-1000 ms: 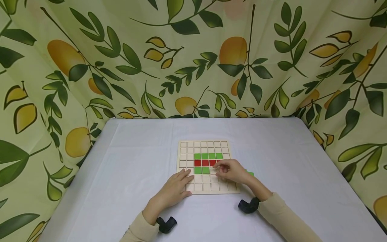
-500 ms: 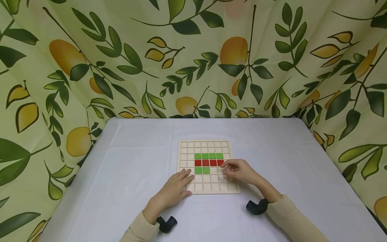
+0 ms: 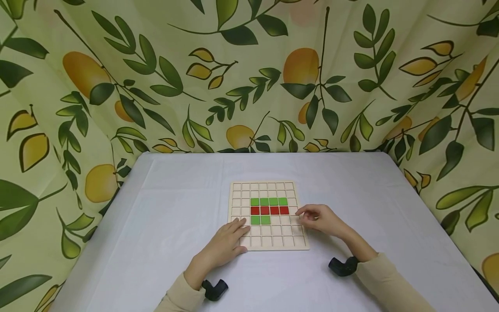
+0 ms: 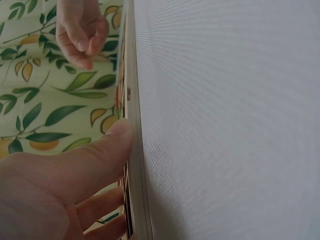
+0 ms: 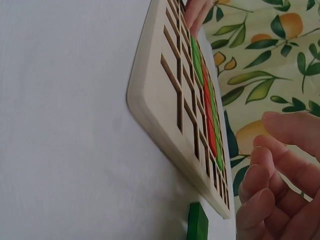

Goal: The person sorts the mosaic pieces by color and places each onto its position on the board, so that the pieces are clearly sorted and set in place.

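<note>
A square wooden grid board (image 3: 274,240) lies on the white table. In its cells sit a row of several green tiles (image 3: 269,201), a row of several red tiles (image 3: 270,210) below, and two green tiles (image 3: 260,219) under those. My left hand (image 3: 224,243) rests flat on the board's front left corner, the thumb (image 4: 107,150) along the near edge. Over the board's right edge hovers my right hand (image 3: 320,219), fingers loosely curled, nothing between thumb and fingertips in the right wrist view. A green block (image 5: 197,221) stands on the cloth beside the board, hidden in the head view.
White cloth (image 3: 175,182) covers the table around the board. A curtain (image 3: 249,86) printed with leaves and orange fruit hangs behind and at both sides. Black wrist pieces (image 3: 215,289) are worn at both cuffs.
My right hand has moved right, off the red row to the board's right edge, uncovering the row's last red tile. The left hand has stayed in place.
</note>
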Demonstrator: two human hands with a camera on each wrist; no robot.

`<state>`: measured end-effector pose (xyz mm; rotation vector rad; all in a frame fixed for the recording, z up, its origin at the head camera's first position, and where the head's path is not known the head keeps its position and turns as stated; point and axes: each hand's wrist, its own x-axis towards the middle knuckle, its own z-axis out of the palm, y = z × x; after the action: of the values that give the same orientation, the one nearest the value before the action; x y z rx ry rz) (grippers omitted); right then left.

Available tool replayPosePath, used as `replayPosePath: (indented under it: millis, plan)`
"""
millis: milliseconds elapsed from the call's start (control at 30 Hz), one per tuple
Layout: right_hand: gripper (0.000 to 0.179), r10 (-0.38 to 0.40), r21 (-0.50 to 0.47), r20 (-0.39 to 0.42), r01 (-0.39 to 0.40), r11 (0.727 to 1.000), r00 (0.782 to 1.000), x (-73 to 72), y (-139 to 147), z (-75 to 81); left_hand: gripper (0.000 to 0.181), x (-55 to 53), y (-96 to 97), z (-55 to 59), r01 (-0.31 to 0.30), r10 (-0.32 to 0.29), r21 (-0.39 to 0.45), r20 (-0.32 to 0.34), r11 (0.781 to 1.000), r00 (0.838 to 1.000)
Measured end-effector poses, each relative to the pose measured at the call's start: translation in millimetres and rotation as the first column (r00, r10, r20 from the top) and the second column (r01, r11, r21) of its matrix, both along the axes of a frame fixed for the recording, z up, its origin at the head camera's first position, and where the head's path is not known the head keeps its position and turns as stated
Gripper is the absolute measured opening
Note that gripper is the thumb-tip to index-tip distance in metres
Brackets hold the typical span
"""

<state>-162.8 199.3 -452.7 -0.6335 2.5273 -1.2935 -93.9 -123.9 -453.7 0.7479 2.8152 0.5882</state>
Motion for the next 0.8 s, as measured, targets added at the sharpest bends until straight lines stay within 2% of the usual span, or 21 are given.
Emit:
replayPosePath:
  millis: [333,600,800]
  plan:
    - [0.023,-0.014,-0.011,0.026,0.015,1.000,1.000,-1.1,13.9,-2.0,0.056,0.8,-0.8,1.1,-0.002,0.002,0.011,0.009,1.000,1.000]
    - [0.022,-0.047,0.026,-0.008,0.047,0.999,0.999,-1.4,26.2,-3.3,0.055,1.7,-0.4,3.6,0.000,-0.001,0.023,0.022,1.000,1.000]
    - [0.027,-0.052,0.030,0.042,0.051,0.998,0.998,-2.8,34.9,-5.5,0.055,1.7,-0.7,2.8,0.002,-0.002,0.013,0.014,1.000,1.000]
